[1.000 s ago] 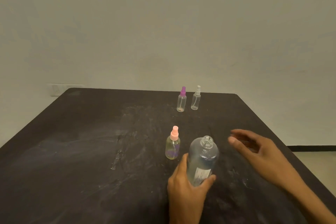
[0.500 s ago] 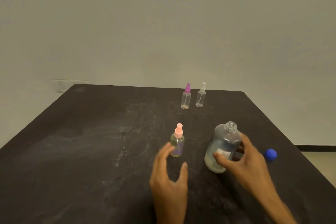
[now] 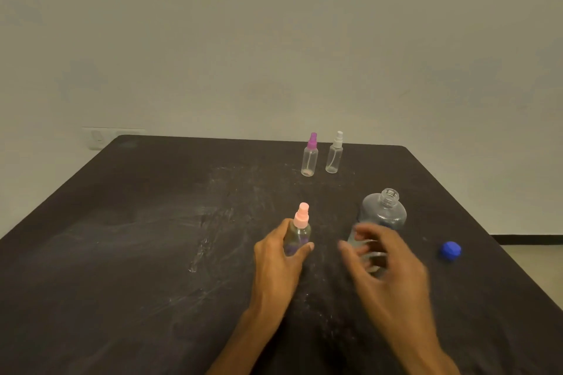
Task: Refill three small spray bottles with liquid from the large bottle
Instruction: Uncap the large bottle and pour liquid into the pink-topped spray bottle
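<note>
The pink-capped spray bottle (image 3: 300, 230) stands upright on the black table (image 3: 152, 237), and my left hand (image 3: 278, 256) is wrapped around its body. The large clear bottle (image 3: 382, 216) stands uncapped just to the right. My right hand (image 3: 384, 262) is blurred in front of its lower half, fingers spread, holding nothing. Its blue cap (image 3: 451, 250) lies on the table further right. Two more small spray bottles stand side by side farther back, one with a purple cap (image 3: 309, 155) and one with a white cap (image 3: 334, 153).
The table's right edge runs close behind the blue cap, with floor beyond. A pale wall rises behind the far edge, with a wall switch (image 3: 97, 137) at the back left corner. Whitish smears mark the tabletop's middle.
My left hand moved forward and closed around the pink-capped spray bottle. My right hand let go of the large bottle and drew back toward the left, now blurred.
</note>
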